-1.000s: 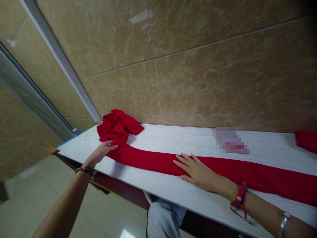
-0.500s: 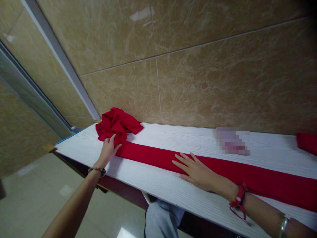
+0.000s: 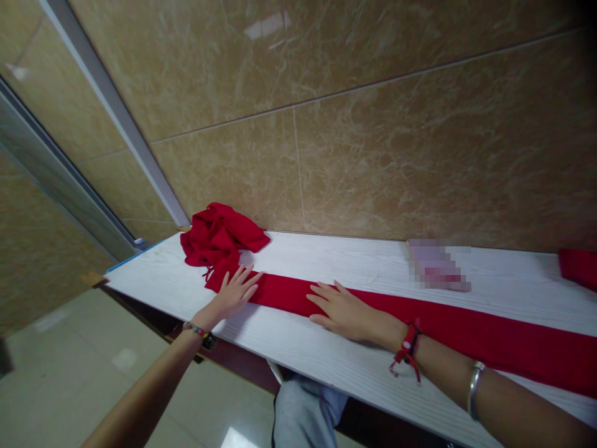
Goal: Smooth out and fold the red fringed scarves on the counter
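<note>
A long red scarf (image 3: 471,333) lies flat in a narrow band along the white table (image 3: 326,254), running out of view at the right. Fringe shows at its left end. My left hand (image 3: 237,292) rests on the band near that end, palm down with fingers spread. Farther right, my right hand (image 3: 342,311) lies flat across the same cloth, its fingers apart. Beyond my left hand sits a crumpled heap of red cloth (image 3: 224,233); whether it joins the band is hard to make out.
A blurred-out flat pinkish item (image 3: 438,267) lies toward the table's back edge. More red cloth (image 3: 578,267) shows at the far right. A tiled wall (image 3: 373,155) stands directly behind the table. My knee (image 3: 303,410) is below the front edge.
My left hand has left the scarf's end and shifted right onto the band, its fingers now spread. My right hand has slid left along the cloth. Fringe has come into view.
</note>
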Available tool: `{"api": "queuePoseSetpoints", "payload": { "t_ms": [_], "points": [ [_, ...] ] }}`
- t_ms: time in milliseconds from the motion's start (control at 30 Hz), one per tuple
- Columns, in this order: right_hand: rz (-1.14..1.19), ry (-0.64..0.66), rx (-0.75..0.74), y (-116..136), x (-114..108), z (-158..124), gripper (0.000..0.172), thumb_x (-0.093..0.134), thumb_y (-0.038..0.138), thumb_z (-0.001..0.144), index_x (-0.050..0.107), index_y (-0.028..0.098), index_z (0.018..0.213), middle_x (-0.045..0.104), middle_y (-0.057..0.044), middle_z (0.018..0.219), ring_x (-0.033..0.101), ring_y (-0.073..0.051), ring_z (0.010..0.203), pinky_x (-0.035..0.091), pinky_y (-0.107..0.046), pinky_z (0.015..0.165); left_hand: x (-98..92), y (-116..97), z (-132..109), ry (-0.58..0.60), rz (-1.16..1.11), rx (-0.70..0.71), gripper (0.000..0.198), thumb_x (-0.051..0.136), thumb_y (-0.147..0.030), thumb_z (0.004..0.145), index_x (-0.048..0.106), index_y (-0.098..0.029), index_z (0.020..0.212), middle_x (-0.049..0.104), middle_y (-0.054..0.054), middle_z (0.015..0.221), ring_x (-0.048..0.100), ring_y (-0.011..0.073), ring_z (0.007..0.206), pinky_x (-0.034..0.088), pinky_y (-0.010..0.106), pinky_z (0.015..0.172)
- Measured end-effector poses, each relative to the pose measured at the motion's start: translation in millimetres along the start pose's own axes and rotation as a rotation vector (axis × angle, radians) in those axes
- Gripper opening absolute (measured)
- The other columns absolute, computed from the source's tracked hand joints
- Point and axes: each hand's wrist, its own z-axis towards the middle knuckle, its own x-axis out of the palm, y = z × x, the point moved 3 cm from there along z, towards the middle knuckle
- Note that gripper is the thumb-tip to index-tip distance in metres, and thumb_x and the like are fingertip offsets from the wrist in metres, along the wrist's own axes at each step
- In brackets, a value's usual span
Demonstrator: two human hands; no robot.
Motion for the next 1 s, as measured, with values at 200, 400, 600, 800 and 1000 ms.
{"api": "queuePoseSetpoints", "payload": {
  "t_ms": [200,400,600,800,1000],
  "points": [
    [0.031,-0.046,-0.088,13,7,23,0.050,0.027,0.043,0.090,0.031,0.020,0.134,0.028,-0.008,0.140,0.019,-0.027,0.129,0.018,-0.051,0.102,12.4,23,0,-0.049,0.031,-0.049,0.047,0.019,-0.038,0.090,0.027,-0.026,0.134,0.025,0.005,0.142,0.019,0.0239,0.130,0.020,0.053,0.100],
    [0.054,-0.031,-0.084,9,10,5,0.050,0.027,0.044,0.090,0.032,0.020,0.134,0.028,-0.008,0.140,0.019,-0.025,0.129,0.016,-0.049,0.103,0.2,2,2,-0.057,0.082,-0.038,0.045,0.023,-0.034,0.090,0.034,-0.021,0.132,0.027,0.011,0.141,0.020,0.0269,0.130,0.022,0.054,0.099],
    [-0.004,-0.158,0.064,-30,-13,-70,0.049,0.031,0.042,0.090,0.033,0.019,0.133,0.030,-0.009,0.139,0.020,-0.022,0.129,0.016,-0.045,0.105,-16.7,-107,23,-0.061,-0.048,0.362,0.048,0.022,-0.043,0.090,0.025,-0.027,0.135,0.014,0.007,0.145,0.012,0.0245,0.132,0.022,0.047,0.102],
    [-0.050,-0.156,0.172,-61,-15,-128,0.044,0.033,0.036,0.090,0.037,0.018,0.130,0.037,-0.007,0.135,0.024,-0.019,0.128,0.016,-0.043,0.106,-11.7,-174,33,0.013,-0.075,0.588,0.048,0.023,-0.042,0.090,0.022,-0.028,0.135,0.022,0.005,0.143,0.019,0.0234,0.130,0.021,0.047,0.103],
    [-0.053,-0.217,0.156,-80,-44,-165,0.044,0.035,0.035,0.090,0.040,0.015,0.128,0.040,-0.007,0.134,0.025,-0.015,0.127,0.017,-0.036,0.107,-2.1,-157,42,0.009,-0.067,0.602,0.046,0.025,-0.039,0.090,0.018,-0.033,0.135,0.022,0.002,0.142,0.025,0.0246,0.128,0.029,0.047,0.100]
  ]
}}
